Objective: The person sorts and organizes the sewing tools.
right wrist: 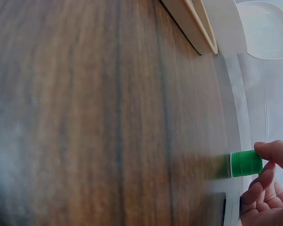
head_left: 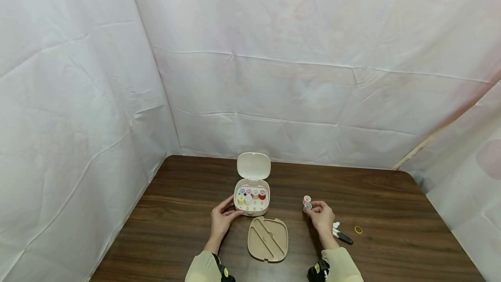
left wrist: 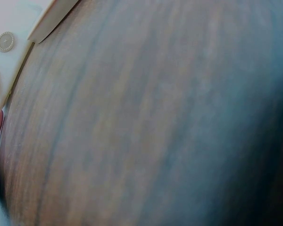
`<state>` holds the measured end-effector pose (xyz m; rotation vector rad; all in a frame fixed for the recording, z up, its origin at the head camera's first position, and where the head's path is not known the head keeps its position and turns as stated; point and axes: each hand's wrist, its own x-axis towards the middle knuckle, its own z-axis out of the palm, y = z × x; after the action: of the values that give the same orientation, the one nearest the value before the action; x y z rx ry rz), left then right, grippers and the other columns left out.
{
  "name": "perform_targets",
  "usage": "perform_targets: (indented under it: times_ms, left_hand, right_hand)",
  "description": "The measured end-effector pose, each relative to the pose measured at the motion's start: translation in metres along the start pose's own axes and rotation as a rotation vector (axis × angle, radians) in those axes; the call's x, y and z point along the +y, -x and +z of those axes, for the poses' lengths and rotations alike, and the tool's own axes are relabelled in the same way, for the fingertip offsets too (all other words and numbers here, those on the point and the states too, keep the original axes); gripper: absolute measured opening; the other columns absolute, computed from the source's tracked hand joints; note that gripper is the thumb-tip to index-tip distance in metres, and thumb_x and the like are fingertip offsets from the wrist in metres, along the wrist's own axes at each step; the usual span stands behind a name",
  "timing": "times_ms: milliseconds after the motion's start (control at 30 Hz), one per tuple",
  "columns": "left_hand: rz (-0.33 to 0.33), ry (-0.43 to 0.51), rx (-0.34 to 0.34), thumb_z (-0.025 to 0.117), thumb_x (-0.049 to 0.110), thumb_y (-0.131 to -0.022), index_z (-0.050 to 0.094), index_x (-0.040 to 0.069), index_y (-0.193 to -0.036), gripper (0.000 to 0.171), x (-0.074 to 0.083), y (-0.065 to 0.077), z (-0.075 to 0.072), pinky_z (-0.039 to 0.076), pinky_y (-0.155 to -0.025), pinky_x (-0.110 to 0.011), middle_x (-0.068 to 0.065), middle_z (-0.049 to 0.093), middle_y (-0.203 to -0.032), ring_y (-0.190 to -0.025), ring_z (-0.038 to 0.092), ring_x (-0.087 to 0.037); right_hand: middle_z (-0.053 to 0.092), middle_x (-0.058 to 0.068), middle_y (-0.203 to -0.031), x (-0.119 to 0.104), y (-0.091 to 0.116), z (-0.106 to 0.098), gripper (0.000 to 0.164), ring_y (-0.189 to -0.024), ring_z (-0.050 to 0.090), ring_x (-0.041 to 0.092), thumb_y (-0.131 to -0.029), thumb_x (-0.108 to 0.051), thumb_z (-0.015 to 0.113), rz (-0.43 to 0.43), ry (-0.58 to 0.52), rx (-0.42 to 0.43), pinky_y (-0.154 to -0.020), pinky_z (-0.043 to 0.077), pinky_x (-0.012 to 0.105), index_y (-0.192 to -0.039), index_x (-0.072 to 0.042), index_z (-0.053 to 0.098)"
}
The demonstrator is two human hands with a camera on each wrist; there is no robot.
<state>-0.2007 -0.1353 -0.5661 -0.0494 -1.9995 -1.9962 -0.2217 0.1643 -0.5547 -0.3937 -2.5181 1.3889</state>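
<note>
A cream sewing box [head_left: 252, 213] stands with its lid [head_left: 253, 166] raised. Several thread spools sit inside, among them a yellow spool [head_left: 241, 199], a white spool [head_left: 248, 200] and a red spool [head_left: 262, 194]. My left hand [head_left: 221, 221] rests on the box's front left corner, thumb along the front and fingers at the left side. To the right, my right hand [head_left: 322, 218] pinches a green thread spool [right wrist: 246, 163] between thumb and fingers. Just beyond it is a pink spool [head_left: 307, 199]; I cannot tell whether they touch.
A beige divided tray [head_left: 268, 239] lies on the brown table in front of the box. Right of my right wrist lie a small black-handled tool [head_left: 345, 238] with white pieces beside it and a yellow ring [head_left: 358, 229]. Light curtains hang behind the table.
</note>
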Motion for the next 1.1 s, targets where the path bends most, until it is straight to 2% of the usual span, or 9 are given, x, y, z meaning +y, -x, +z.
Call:
perform_targets:
  times_ms: [233, 500, 700, 1100]
  left_hand:
    - [-0.012, 0.013, -0.005, 0.071, -0.013, -0.064, 0.051, -0.012, -0.117, 0.056, 0.000, 0.000, -0.001, 0.047, -0.075, -0.050, -0.032, 0.054, -0.107, -0.097, 0.051, -0.046]
    - [-0.007, 0.013, -0.009, 0.071, -0.013, -0.064, 0.051, -0.012, -0.116, 0.056, 0.000, 0.000, -0.001, 0.049, -0.074, -0.048, -0.033, 0.054, -0.107, -0.096, 0.051, -0.045]
    - [0.009, 0.022, -0.010, 0.070, -0.015, -0.064, 0.051, -0.013, -0.116, 0.055, 0.000, 0.000, -0.001, 0.048, -0.074, -0.051, -0.034, 0.054, -0.106, -0.096, 0.051, -0.047]
    - [0.009, 0.029, -0.019, 0.070, -0.015, -0.065, 0.051, -0.013, -0.116, 0.054, 0.000, -0.001, -0.001, 0.048, -0.074, -0.050, -0.034, 0.053, -0.108, -0.096, 0.050, -0.048]
  right_hand:
    - [0.055, 0.000, -0.054, 0.001, 0.002, -0.003, 0.025, -0.049, 0.045, 0.008, -0.067, -0.008, 0.075, -0.021, -0.002, -0.008, -0.047, 0.037, 0.023, -0.085, 0.004, 0.062]
    - [0.055, 0.001, -0.054, 0.003, 0.005, -0.006, 0.025, -0.048, 0.046, 0.007, -0.066, -0.009, 0.076, -0.037, -0.001, -0.015, -0.046, 0.035, 0.021, -0.083, 0.003, 0.062]
    - [0.054, 0.000, -0.054, 0.003, 0.009, -0.009, 0.025, -0.046, 0.043, 0.003, -0.066, -0.008, 0.077, -0.062, -0.005, -0.022, -0.045, 0.035, 0.019, -0.083, 0.002, 0.062]
    - [0.053, 0.002, -0.055, -0.009, 0.016, -0.012, 0.023, -0.044, 0.041, 0.002, -0.064, -0.005, 0.078, -0.125, -0.042, -0.055, -0.041, 0.033, 0.017, -0.080, 0.000, 0.063]
